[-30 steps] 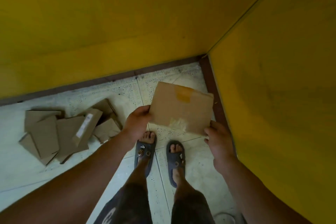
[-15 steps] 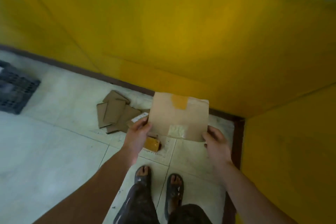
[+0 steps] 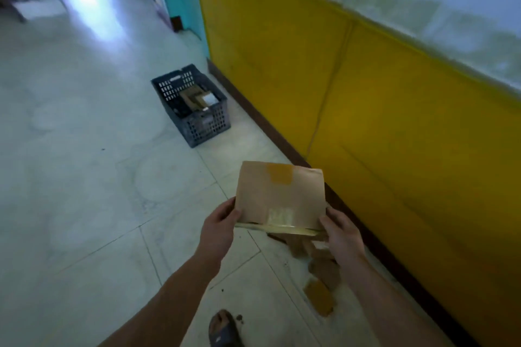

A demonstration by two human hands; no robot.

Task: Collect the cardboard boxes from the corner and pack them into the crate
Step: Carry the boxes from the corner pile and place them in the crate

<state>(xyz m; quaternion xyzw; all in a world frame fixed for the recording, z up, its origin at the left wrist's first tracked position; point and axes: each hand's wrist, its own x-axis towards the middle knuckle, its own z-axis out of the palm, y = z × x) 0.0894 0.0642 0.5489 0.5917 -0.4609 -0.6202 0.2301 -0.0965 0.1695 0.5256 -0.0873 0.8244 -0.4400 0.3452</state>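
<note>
Both bare forearms reach forward. The left hand (image 3: 221, 224) grips the box (image 3: 279, 197) at its left edge. The right hand (image 3: 339, 234) grips its near right corner, fingers curled. One foot (image 3: 224, 327) shows below.

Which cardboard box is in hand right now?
The large flat box with the orange patch, gripped at its lower corners by the left hand and right hand. The other boxes lie on the floor or in the crate.

Tan cardboard box (image 3: 279, 197) with an orange patch; dark grey lattice crate (image 3: 207, 124); yellow wall (image 3: 366, 87)
</note>
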